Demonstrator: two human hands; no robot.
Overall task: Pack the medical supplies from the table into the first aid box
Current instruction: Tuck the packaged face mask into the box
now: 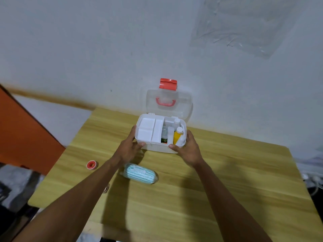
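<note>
A white first aid box (157, 148) stands open at the far side of the wooden table (227, 180), its clear lid (183, 102) with a red latch and handle leaning back against the wall. Inside are a white divided tray (148, 130) on the left and, on the right, a yellow bottle (177, 136) and white containers. My left hand (129, 147) grips the box's left front corner. My right hand (188, 149) grips its right front corner. A pack of blue-green face masks (139, 174) lies just in front of the box. A red-cored tape roll (91, 165) sits at the table's left edge.
A small object (107, 188) shows partly from under my left forearm. The wall rises right behind the box. An orange panel (26, 137) stands left of the table, with dark clutter on the floor below it. Cables lie off the table's right edge.
</note>
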